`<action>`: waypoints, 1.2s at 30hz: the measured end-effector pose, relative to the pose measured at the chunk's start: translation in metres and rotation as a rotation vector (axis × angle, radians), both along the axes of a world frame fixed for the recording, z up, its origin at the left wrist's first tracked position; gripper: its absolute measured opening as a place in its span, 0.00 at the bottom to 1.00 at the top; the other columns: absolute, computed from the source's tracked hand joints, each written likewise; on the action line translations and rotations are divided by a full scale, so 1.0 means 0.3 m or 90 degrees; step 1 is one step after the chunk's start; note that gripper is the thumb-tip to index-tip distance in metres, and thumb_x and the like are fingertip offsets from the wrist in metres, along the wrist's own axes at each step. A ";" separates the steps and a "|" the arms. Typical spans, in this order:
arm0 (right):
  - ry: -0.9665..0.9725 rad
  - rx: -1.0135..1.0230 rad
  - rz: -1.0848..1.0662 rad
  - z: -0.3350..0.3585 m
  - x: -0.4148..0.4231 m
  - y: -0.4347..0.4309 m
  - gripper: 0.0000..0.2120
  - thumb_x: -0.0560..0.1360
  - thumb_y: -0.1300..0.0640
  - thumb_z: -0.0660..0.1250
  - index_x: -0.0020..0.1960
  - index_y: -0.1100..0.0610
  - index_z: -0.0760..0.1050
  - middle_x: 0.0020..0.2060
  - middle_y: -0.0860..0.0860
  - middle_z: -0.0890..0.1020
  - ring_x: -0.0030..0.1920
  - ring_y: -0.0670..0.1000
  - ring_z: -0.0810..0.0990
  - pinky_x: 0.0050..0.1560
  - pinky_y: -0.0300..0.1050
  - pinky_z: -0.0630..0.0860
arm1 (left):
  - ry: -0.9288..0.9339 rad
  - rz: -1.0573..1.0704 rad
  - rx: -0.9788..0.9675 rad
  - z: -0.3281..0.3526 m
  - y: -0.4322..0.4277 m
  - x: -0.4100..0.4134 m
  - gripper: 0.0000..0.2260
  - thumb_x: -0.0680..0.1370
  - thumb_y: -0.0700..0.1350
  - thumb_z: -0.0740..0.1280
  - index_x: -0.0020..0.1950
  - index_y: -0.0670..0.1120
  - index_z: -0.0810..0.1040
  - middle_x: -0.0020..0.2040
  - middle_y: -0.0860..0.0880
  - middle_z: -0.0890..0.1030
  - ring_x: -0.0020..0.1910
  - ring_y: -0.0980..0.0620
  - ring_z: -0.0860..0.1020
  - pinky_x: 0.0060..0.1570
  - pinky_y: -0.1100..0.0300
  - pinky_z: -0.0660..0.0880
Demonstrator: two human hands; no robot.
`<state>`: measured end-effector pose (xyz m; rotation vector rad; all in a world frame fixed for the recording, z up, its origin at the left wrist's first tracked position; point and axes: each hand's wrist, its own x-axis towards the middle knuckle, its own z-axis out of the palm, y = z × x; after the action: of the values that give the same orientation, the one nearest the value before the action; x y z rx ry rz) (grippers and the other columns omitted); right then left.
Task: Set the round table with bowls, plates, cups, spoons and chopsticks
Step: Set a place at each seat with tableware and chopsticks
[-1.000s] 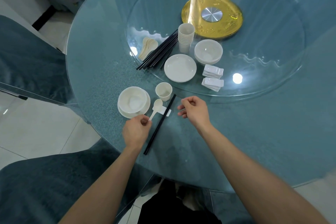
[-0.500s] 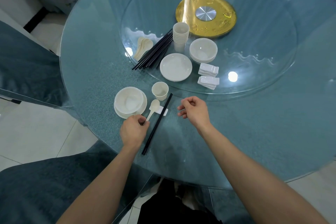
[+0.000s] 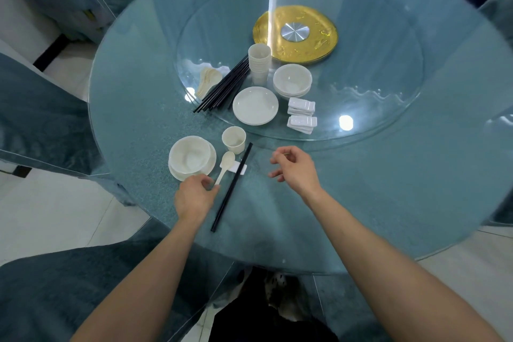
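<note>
— Where was the spoon?
— The small white plastic spoon [image 3: 224,166] lay with its head on a white rectangular rest [image 3: 239,169], between the pair of black chopsticks [image 3: 231,189] and the white bowl [image 3: 190,155]. My left hand [image 3: 194,197] pinched the handle's tip, fingers curled.
— The other hand?
— My right hand [image 3: 295,171] hovered above the blue-green glass table [image 3: 361,189], fingers loosely curled, holding nothing.

Legend, as I see it: teal, finely speckled glass counter [image 3: 388,189]; gold embossed round disc [image 3: 319,44] with brushed silver hub [image 3: 294,32]; cream round bowl [image 3: 190,157]; cream spoon [image 3: 228,158]; glossy black chopstick pair [image 3: 231,187]; white rectangular rest [image 3: 233,167].
</note>
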<state>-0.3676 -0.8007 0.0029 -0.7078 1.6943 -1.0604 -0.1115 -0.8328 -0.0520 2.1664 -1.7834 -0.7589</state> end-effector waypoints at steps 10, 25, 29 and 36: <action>-0.005 0.027 -0.023 -0.036 -0.024 0.128 0.08 0.83 0.55 0.68 0.58 0.59 0.79 0.51 0.56 0.86 0.35 0.55 0.87 0.35 0.47 0.77 | -0.042 -0.002 -0.010 0.001 -0.014 -0.017 0.13 0.76 0.60 0.75 0.55 0.53 0.86 0.50 0.55 0.87 0.52 0.48 0.85 0.58 0.47 0.82; -0.026 0.057 -0.015 -0.070 0.028 0.152 0.07 0.84 0.57 0.68 0.58 0.59 0.78 0.53 0.59 0.86 0.38 0.58 0.86 0.37 0.47 0.76 | -0.060 -0.032 -0.001 -0.035 -0.017 -0.019 0.05 0.78 0.53 0.74 0.49 0.53 0.86 0.45 0.53 0.86 0.45 0.47 0.85 0.52 0.48 0.84; -0.027 0.064 -0.011 -0.061 0.030 0.149 0.09 0.84 0.57 0.68 0.60 0.61 0.78 0.54 0.60 0.86 0.39 0.59 0.86 0.38 0.49 0.76 | -0.057 -0.023 0.004 -0.031 -0.025 -0.020 0.05 0.78 0.53 0.74 0.49 0.53 0.86 0.45 0.53 0.87 0.47 0.47 0.85 0.53 0.48 0.84; -0.007 0.066 0.002 -0.050 0.021 0.147 0.09 0.83 0.56 0.68 0.60 0.60 0.78 0.53 0.58 0.86 0.39 0.58 0.87 0.37 0.48 0.76 | -0.064 -0.017 0.010 -0.029 -0.027 -0.021 0.07 0.77 0.55 0.75 0.50 0.53 0.87 0.46 0.55 0.87 0.47 0.48 0.85 0.53 0.48 0.83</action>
<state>-0.3611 -0.7565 -0.0120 -0.6361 1.7248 -0.9649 -0.1177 -0.8408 -0.0606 2.2315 -1.8642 -0.6840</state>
